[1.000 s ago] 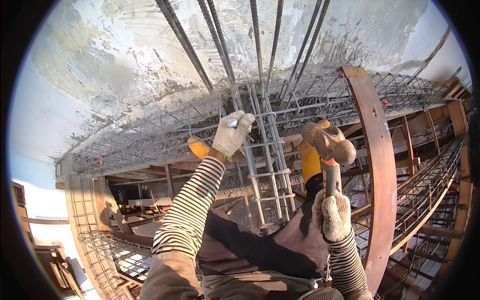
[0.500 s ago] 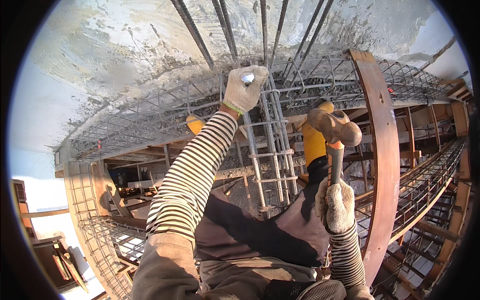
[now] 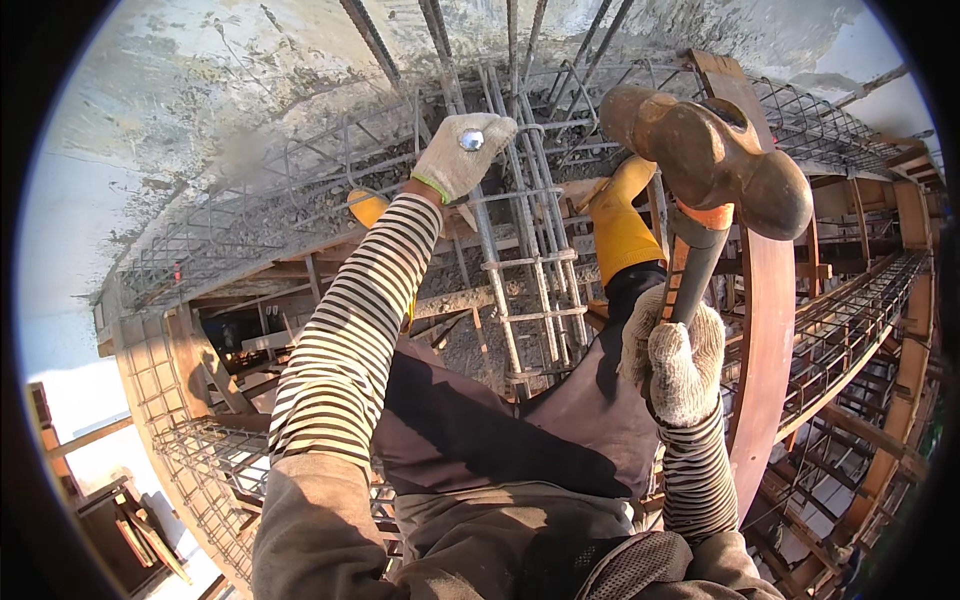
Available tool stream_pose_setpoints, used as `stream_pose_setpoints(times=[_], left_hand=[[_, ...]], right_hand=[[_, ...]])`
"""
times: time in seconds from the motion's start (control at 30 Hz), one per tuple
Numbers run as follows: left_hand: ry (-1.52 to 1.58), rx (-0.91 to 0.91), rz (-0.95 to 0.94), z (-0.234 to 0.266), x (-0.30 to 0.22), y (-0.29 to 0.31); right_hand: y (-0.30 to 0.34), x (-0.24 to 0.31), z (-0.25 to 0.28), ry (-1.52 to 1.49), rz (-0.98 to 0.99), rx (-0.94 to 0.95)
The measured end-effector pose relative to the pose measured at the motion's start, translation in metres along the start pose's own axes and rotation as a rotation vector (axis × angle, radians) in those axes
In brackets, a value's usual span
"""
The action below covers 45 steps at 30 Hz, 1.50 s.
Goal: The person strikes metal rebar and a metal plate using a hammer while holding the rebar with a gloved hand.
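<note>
My left hand (image 3: pixel 464 158), in a knitted glove, is closed around a metal rod whose shiny round end (image 3: pixel 471 140) shows above the fist; the rest of it is mostly hidden. That fist is just left of the upright steel rebars (image 3: pixel 535 215) and their ties, over rough concrete. In my right hand (image 3: pixel 682 365), also gloved, is a ball-peen hammer (image 3: pixel 705 160) with a rusty head and a dark handle that is orange at the neck. The hammer is raised head up, close to the camera, well to the right of the rod and apart from it.
A long reddish-brown plank (image 3: pixel 765 330) runs along my right. Rebar cages (image 3: pixel 850 345) and timber formwork (image 3: pixel 180 360) surround me, with gaps between them. My yellow boots (image 3: pixel 625 215) stand near the rebars. A stained wall (image 3: pixel 220 90) lies ahead.
The hammer has come up closer to the camera, with my right hand rising under it. My left hand appears slightly farther left, still closed on the rod, as the whole view shifts.
</note>
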<state>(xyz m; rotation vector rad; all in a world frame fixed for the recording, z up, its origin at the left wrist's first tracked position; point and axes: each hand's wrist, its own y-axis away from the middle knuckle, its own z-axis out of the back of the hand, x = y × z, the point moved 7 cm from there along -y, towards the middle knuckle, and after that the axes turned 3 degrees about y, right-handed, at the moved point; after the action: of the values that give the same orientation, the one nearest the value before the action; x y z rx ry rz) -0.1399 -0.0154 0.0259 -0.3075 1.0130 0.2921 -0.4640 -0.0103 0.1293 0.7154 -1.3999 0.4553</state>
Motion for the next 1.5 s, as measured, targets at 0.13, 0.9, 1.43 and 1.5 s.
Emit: stream_pose_setpoints(times=[0.13,0.9,1.43,1.5], left_hand=[[-0.136,0.125,0.037,-0.008,0.008,0.009],[-0.178,0.269,0.293,-0.011,0.004,-0.007],[-0.160,0.273,0.306,-0.023,0.012,-0.016],[-0.157,0.272,0.239,-0.030,0.011,-0.021]], right_hand=[[0.002,0.012,-0.006,-0.033,0.068,-0.005],[-0.038,0.059,-0.023,-0.619,0.246,0.021],[-0.058,0.038,-0.029,-0.537,0.310,0.037],[-0.063,0.045,-0.039,-0.528,0.430,0.052]])
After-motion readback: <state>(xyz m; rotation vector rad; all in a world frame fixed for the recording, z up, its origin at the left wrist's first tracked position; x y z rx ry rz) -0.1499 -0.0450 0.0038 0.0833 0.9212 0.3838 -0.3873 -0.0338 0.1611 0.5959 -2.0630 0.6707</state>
